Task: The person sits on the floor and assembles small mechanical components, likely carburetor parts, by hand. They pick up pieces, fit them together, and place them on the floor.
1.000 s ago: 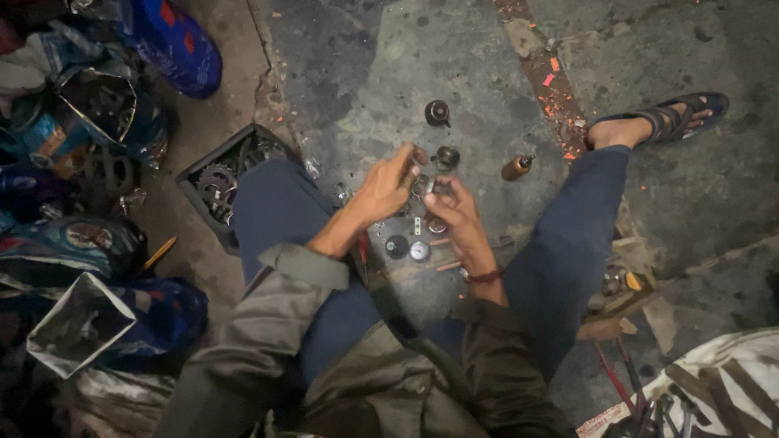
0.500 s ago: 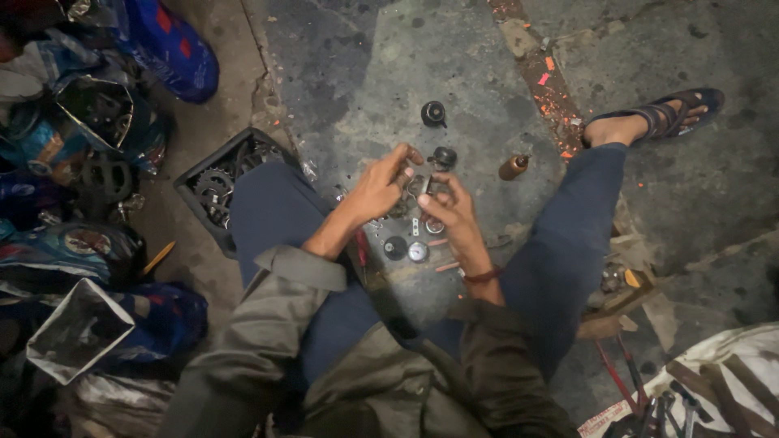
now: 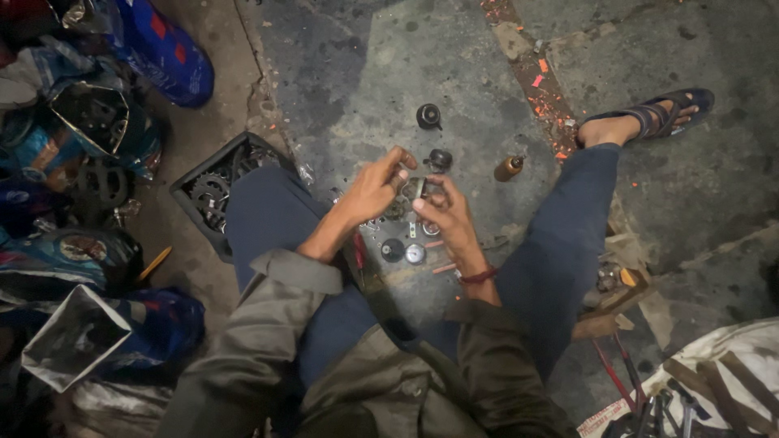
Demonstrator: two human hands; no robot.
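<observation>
I sit on a grey concrete floor with my legs spread. Both hands meet over the floor between my knees. My left hand [image 3: 375, 187] and my right hand [image 3: 439, 210] together pinch a small dark metal part [image 3: 415, 188]. Under the hands lie small round parts, among them a dark disc [image 3: 393, 249] and a shiny disc [image 3: 415, 254]. Beyond my hands sit two dark round knob-like parts [image 3: 428, 116] [image 3: 439, 159] and a small brown bottle [image 3: 509, 168].
A black tray of gears [image 3: 213, 191] stands by my left knee. Blue bags [image 3: 162, 57] and bundles crowd the left side. A sandalled foot [image 3: 649, 118] stretches to the right. Hand tools on a white cloth [image 3: 673, 397] lie at bottom right, wood scraps [image 3: 613, 296] by my right leg.
My hands stay together on the small part, with only slight finger shifts. The view has drifted a little.
</observation>
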